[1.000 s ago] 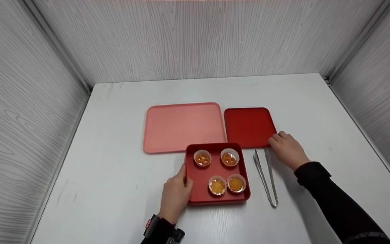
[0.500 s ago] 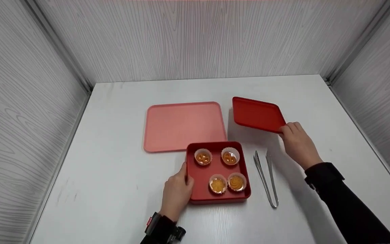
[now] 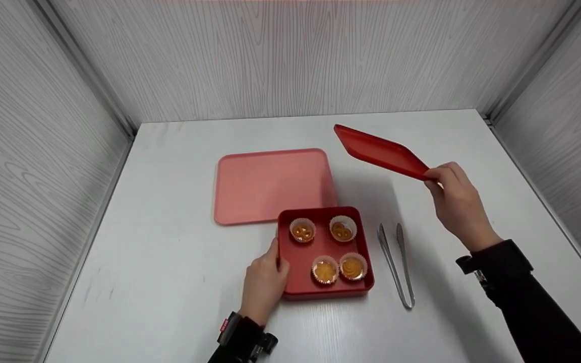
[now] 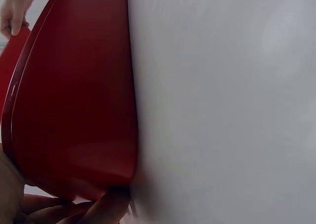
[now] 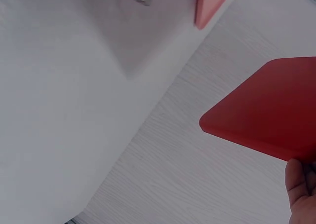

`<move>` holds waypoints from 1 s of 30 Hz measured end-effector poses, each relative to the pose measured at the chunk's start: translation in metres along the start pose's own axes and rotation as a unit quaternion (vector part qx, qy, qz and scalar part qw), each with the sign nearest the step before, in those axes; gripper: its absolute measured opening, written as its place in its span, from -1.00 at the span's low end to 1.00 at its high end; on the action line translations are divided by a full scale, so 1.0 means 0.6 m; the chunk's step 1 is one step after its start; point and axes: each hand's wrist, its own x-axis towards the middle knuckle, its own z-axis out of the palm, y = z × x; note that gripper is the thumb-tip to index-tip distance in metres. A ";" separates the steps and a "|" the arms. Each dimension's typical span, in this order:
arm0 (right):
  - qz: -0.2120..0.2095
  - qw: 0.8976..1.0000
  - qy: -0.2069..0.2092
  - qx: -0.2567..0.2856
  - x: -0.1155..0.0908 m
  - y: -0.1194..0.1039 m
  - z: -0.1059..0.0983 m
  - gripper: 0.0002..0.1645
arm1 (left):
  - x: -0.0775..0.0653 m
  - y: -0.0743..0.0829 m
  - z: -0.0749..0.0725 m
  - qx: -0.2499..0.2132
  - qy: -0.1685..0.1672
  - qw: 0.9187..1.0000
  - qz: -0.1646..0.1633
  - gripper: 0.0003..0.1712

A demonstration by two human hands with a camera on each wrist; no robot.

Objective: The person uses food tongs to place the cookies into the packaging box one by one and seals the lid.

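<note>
A red square box [image 3: 302, 272] stands on the table with several paper cups holding yellow-orange treats [image 3: 325, 271] inside. My left hand [image 3: 264, 282] holds the box by its left side. The left wrist view shows fingers [image 4: 106, 206] against the box wall [image 4: 79, 95]. Up in the air to the right, my right hand [image 3: 459, 204] pinches a red lid [image 3: 384, 152] by one corner. The lid is tilted, its far left end higher. In the right wrist view the lid [image 5: 266, 108] extends out from the thumb [image 5: 296, 179].
Behind the box lies a pink tray [image 3: 273, 184], whose near right corner is partly covered by the box. Metal tongs [image 3: 399, 272] lie to the right of the box with their arms spread. Grey wood-grain panels [image 3: 290, 60] close in the back and sides.
The right hand has lifted the lid from the table beside the pink tray, raising and tilting it. The left hand stays at the box, which has barely shifted.
</note>
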 end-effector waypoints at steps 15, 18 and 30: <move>-0.006 0.990 0.012 0.141 0.043 -0.060 -0.034 -0.70 | 0.012 -0.001 -0.005 -0.016 -0.023 1.000 -0.015 -0.48; 0.004 0.987 0.002 0.162 0.046 -0.063 -0.039 -0.65 | 0.016 -0.002 -0.012 -0.018 -0.029 0.999 -0.027 -0.48; 0.035 0.970 -0.058 0.234 0.061 -0.081 -0.049 -0.72 | 0.062 0.021 -0.081 -0.106 0.069 0.985 0.114 -0.47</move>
